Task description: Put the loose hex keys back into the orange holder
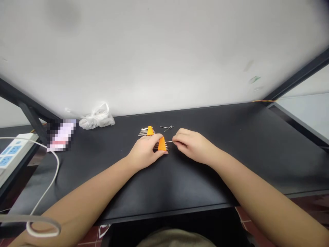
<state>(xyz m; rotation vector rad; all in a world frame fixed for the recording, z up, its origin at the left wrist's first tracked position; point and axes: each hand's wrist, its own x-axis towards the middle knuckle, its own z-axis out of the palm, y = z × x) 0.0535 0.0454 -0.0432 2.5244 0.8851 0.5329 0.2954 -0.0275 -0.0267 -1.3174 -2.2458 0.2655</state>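
left hand (144, 152) clamped on orange key holder (161, 144), right hand (191, 145) pinching a hex key (169, 141)

Left hand (146, 151) grips orange hex-key holder (161, 144) on black surface (231, 144). Right hand (191, 144) pinches a key (169, 141) at holder's right edge. Second holder (148, 131) just behind it, loose keys (167, 128) behind-right, plastic bag (97, 118) far left-behind.

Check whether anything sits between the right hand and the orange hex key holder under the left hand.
Nothing visible does. The right hand pinches a hex key running straight into the orange holder, which the left hand steadies.
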